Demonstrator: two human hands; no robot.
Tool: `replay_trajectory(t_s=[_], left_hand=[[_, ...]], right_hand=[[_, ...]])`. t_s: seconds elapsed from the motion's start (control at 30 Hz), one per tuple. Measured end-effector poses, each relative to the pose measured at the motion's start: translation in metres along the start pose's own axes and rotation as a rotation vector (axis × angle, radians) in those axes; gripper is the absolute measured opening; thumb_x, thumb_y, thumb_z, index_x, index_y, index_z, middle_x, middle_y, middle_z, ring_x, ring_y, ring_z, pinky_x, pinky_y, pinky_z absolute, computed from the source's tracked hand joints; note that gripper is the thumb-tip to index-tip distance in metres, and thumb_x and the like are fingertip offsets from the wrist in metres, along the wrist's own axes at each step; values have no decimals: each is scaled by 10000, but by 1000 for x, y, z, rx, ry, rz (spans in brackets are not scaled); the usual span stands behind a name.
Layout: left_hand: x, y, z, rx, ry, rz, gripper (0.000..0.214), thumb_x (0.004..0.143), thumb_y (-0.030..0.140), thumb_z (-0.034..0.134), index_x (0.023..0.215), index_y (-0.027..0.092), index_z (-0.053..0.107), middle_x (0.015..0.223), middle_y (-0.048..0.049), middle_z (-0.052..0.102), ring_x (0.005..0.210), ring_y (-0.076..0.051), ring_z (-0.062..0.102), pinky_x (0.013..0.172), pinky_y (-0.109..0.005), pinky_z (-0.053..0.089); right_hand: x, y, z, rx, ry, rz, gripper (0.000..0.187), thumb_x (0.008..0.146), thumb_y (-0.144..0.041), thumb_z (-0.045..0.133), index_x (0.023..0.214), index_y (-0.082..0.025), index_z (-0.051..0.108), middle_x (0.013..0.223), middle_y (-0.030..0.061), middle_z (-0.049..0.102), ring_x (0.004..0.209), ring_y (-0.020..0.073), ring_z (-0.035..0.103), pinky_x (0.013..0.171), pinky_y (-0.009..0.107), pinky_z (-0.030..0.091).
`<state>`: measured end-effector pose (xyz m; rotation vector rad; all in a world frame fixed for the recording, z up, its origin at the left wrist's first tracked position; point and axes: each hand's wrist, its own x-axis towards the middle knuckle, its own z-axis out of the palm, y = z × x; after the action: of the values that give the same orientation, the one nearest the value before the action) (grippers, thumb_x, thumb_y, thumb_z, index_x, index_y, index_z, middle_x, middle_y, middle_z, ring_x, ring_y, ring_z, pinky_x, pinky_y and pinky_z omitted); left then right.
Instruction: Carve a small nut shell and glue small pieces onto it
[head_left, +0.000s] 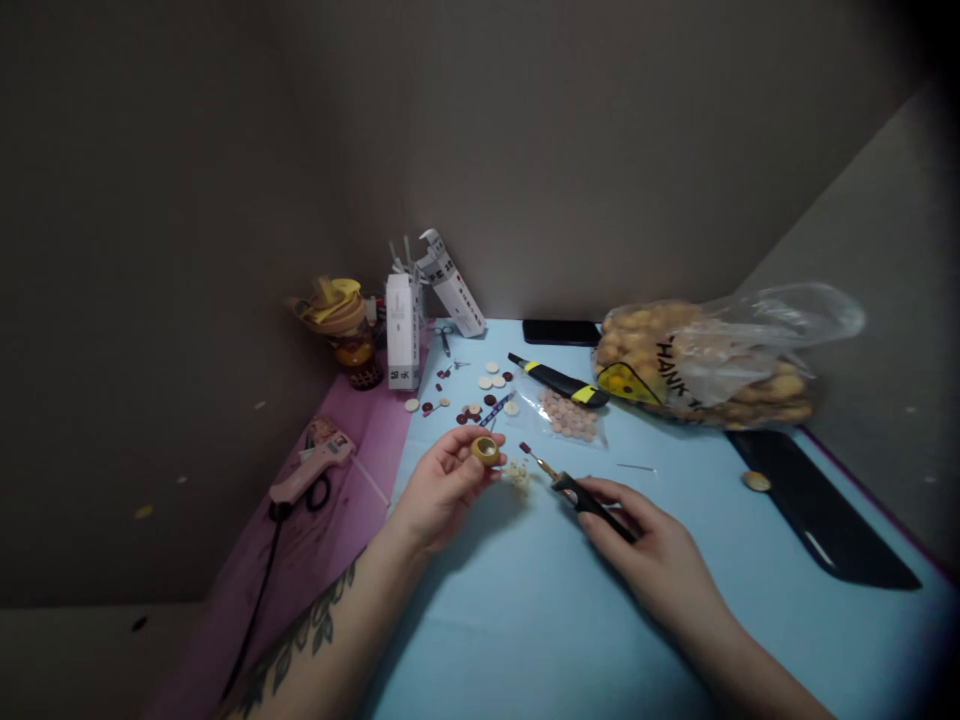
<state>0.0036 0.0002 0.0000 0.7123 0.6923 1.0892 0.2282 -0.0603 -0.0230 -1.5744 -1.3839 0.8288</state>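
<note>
Hollow round piece: the small brown piece (486, 451) sits at the fingertips of the left hand (450, 485), above the table (480, 640), its hollow showing; the left grip pinches it between thumb and fingers.
Pen-shaped rotary tool: the right hand (649, 535) has its grip closed round the dark handle of the rotary tool (596, 503), the reddish bit (525, 448) angled far and left, near the piece but apart from it.
Working the piece: the step looks like shaping or smoothing; a firm pinch low on the sides, fingertips behind the rim, and light strokes would probably serve best. Whether the bit spins cannot be told.
Pale cluster: a sprig-like cluster (517, 475) shows just beside the left fingertips; whether it is held or lies loose is unclear, so the bit should keep off it.
Far limit: the bead bag (574, 416) and utility knife (559, 380) lie just beyond the tool.
Left edge: the pink glue gun (315, 468) and its cord lie left of the forearm.
Near room: the blue surface between the forearms gives the freest space for lowering either wrist.
</note>
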Motion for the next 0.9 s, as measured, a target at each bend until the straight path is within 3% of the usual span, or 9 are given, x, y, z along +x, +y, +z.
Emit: replay_trajectory(t_s=[0.23,0.5,0.9], left_hand=[[-5,6,6,-143,-73,-85,371,673,300,826,971,178,642,982,-52,730,759,-96,678,708,-191,542],[-7,6,3,-264,-201,-112,300,742,255,771,1008,175,659,967,-58,731,737,-109,676,711,-232,564],[-9,4,0,-276,-316,-107,240,754,221,753,984,181,696,967,-65,727,749,-130,689,733,-272,572]], right_hand=[[-1,-2,-1,-3,-5,28,320,709,-396,660,976,-227,712,1042,88,738,954,267,705,891,388,560],[-2,-2,-3,-5,0,40,313,710,-397,667,973,-233,712,1050,83,739,957,269,704,878,371,565],[-2,-4,-4,-16,-3,51,320,713,-409,655,972,-227,703,1034,81,742,944,263,710,883,370,565]])
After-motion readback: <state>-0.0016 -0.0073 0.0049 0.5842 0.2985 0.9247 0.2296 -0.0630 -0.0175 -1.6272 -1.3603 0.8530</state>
